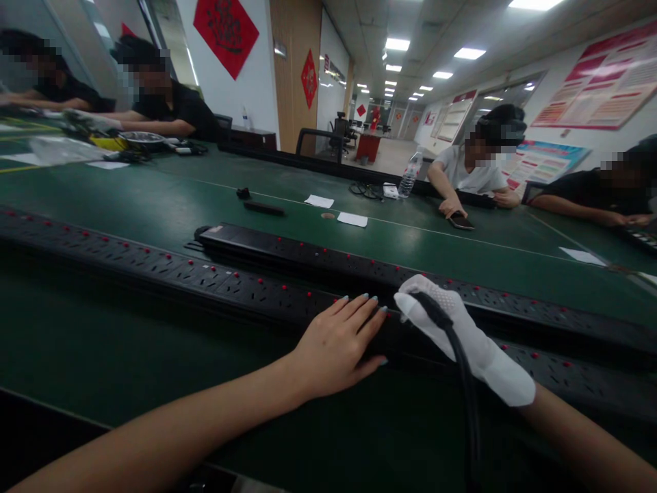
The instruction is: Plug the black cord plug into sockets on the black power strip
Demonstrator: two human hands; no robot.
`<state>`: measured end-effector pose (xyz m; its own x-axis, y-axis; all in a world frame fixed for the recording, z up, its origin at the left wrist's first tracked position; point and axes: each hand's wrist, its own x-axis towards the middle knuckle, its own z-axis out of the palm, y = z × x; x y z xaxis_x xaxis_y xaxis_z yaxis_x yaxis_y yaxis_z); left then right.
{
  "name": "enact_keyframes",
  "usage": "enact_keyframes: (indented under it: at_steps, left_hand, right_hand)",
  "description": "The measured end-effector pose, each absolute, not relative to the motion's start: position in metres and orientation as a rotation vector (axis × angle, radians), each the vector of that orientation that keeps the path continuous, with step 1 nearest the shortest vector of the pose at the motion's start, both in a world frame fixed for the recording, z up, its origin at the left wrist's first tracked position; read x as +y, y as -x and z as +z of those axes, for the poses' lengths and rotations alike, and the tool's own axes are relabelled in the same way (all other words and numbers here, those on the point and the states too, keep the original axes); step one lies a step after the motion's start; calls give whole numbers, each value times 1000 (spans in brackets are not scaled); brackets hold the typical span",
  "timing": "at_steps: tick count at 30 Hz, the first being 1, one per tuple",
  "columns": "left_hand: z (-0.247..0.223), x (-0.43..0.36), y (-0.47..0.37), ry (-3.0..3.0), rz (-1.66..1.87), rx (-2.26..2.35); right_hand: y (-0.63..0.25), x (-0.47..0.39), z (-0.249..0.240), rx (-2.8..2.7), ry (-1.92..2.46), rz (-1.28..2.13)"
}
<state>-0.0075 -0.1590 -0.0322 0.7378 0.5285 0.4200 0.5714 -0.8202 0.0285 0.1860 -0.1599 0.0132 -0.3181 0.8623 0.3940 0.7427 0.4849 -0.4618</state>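
Note:
My left hand (331,346), bare and with blue nails, lies palm down on the near power strip (154,263), its fingers stretched out. This strip is long and black, with many sockets and small red buttons. My right hand (475,339) wears a white glove and is closed around the end of a thick black cable (466,390). It is over the near strip, just right of my left fingertips. The cable's tip is hidden by the glove, and its length hangs down toward me. A second black power strip (251,241) lies just behind, roughly parallel.
The strips lie on a green table (102,356). Beyond them are a small black bar (264,208), white paper slips (352,219), coiled black cable (366,191) and a water bottle (410,172). Several people sit around the table; one person's hand (452,207) is on a phone (461,220).

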Motion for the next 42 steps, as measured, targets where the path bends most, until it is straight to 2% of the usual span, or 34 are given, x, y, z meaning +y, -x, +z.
enact_keyframes:
  at_steps: [3, 10, 19, 24, 31, 36, 42]
  left_hand:
    - [-30, -157, 9, 2791, -633, -890]
    - [-30, -150, 16, 2758, -591, -1006]
    - [-23, -143, 27, 2814, -634, -976]
    - [-21, -137, 30, 2855, -595, -878]
    - [-25, -138, 27, 2830, -584, -878]
    - [-25, -139, 27, 2811, -538, -898]
    - [-24, -138, 26, 2834, -502, -923]
  right_hand:
    - [-190, -155, 13, -2029, 1262, 332]
    - [-189, -152, 19, -2134, 1323, 165]
    - [-149, -154, 27, -2590, 1557, -603]
    - [-136, -166, 33, -2625, 1579, -813]
    - [-146, -161, 22, -2723, 1403, -678]
    - [-155, -145, 10, -2693, 1156, -386]
    - [-154, -140, 9, -2642, 1110, -143]
